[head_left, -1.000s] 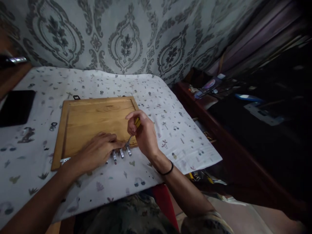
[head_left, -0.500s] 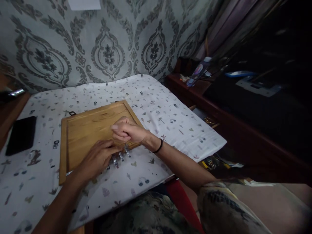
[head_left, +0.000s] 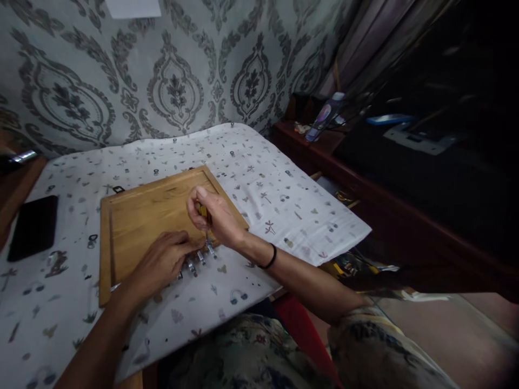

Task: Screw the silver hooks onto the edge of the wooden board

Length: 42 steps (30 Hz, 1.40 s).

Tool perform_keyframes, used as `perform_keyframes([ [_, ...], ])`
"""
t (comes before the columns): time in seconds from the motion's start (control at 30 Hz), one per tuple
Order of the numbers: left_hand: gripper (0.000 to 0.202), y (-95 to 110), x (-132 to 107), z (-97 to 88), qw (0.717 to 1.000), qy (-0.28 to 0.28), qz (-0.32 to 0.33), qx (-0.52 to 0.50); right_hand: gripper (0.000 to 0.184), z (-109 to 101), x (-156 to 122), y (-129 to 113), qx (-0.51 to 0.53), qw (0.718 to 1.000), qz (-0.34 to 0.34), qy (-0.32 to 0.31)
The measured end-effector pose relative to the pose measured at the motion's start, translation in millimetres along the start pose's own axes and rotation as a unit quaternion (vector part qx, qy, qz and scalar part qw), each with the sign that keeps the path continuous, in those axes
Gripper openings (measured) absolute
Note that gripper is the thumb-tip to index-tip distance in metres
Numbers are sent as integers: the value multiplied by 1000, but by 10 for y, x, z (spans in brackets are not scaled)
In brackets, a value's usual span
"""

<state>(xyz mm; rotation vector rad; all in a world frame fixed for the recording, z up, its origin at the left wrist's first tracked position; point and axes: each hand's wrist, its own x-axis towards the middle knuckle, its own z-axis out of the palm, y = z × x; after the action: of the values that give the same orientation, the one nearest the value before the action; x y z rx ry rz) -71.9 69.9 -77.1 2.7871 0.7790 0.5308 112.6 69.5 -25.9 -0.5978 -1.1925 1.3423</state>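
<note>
A framed wooden board point(head_left: 141, 213) lies on the patterned cloth in front of me. Along its near edge, a metal hook rail point(head_left: 201, 257) shows several shiny hooks; much of it is hidden under my left hand. My left hand point(head_left: 164, 259) presses over the board's near edge and holds the rail against it, fingertips close to the hooks. In my right hand point(head_left: 214, 213) is a screwdriver point(head_left: 203, 210) with a yellow and black handle, held upright. Its shaft points down at the rail's right end; the tip is too small to make out.
A black phone point(head_left: 34, 227) lies on the tablecloth point(head_left: 259, 189) at the left. To the right, a dark red cabinet point(head_left: 304, 146) carries a bottle point(head_left: 325, 116). Below the table's right edge, an open drawer point(head_left: 348, 267) holds tools. The patterned wall is behind the table.
My right hand has turned at the wrist and its fingers have loosened, so the screwdriver handle now shows. My left hand and the board stay in place; the view has shifted slightly.
</note>
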Motion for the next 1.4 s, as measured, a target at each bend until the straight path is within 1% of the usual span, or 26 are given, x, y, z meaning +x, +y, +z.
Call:
perform_keyframes([
  [0.07, 48, -8, 0, -4, 1000, -7, 2, 4, 44, -123, 38, -49, 8, 996, 28, -90],
  [0.17, 47, -13, 10, -34, 1000, -20, 10, 9, 46, -274, 124, -130, -5, 978, 63, -199],
  [0.23, 45, -10, 20, -60, 1000, -23, 17, 8, 47, -330, 202, -176, -13, 962, 69, -264],
  [0.3, 44, -8, 25, -72, 1000, -23, 18, 2, 45, -347, 277, -192, -9, 949, 62, -309],
  [0.33, 43, -9, 25, -70, 1000, -21, 17, -1, 46, -343, 305, -184, 2, 946, 61, -320],
  [0.4, 44, -14, 19, -52, 1000, -9, 18, -6, 56, -320, 335, -138, 31, 944, 72, -321],
  [0.5, 46, -21, 4, -14, 1000, 3, 25, -9, 67, -276, 318, -53, 89, 949, 99, -287],
  [0.57, 46, -20, -5, 2, 1000, 7, 22, -15, 66, -241, 283, -27, 109, 954, 112, -255],
  [0.63, 45, -15, -11, 9, 1000, 5, 15, -20, 65, -187, 233, -27, 103, 965, 103, -217],
  [0.7, 46, -7, -12, 7, 1000, 3, 7, -23, 65, -102, 159, -25, 82, 981, 72, -163],
  [0.8, 49, 6, -4, -5, 1000, -7, -8, -25, 67, 67, 5, 20, 45, 998, -1, -34],
  [0.83, 49, 10, 1, -11, 1000, -13, -11, -25, 66, 119, -47, 44, 28, 999, -31, 8],
  [0.93, 47, 23, 14, -35, 999, -28, -17, -20, 65, 192, -138, 96, -19, 992, -72, 105],
  [0.97, 46, 29, 17, -46, 999, -30, -19, -16, 65, 181, -137, 98, -21, 989, -76, 123],
  [1.0, 46, 34, 20, -56, 999, -32, -22, -10, 65, 153, -123, 91, -16, 989, -73, 126],
  [1.03, 47, 39, 21, -66, 999, -33, -22, -6, 64, 112, -100, 74, -7, 992, -64, 113],
  [1.07, 47, 42, 22, -74, 999, -35, -21, -3, 62, 60, -72, 51, 5, 996, -44, 83],
  [1.17, 47, 34, 20, -78, 999, -37, -5, -5, 54, -110, 9, -39, 12, 998, 20, -50],
  [1.3, 45, -8, 6, -36, 999, -27, 1, -20, 48, -293, 113, -143, 3, 978, 72, -195],
  [1.4, 44, -33, -8, 0, 1000, -14, 8, -15, 44, -371, 238, -184, 9, 954, 85, -288],
])
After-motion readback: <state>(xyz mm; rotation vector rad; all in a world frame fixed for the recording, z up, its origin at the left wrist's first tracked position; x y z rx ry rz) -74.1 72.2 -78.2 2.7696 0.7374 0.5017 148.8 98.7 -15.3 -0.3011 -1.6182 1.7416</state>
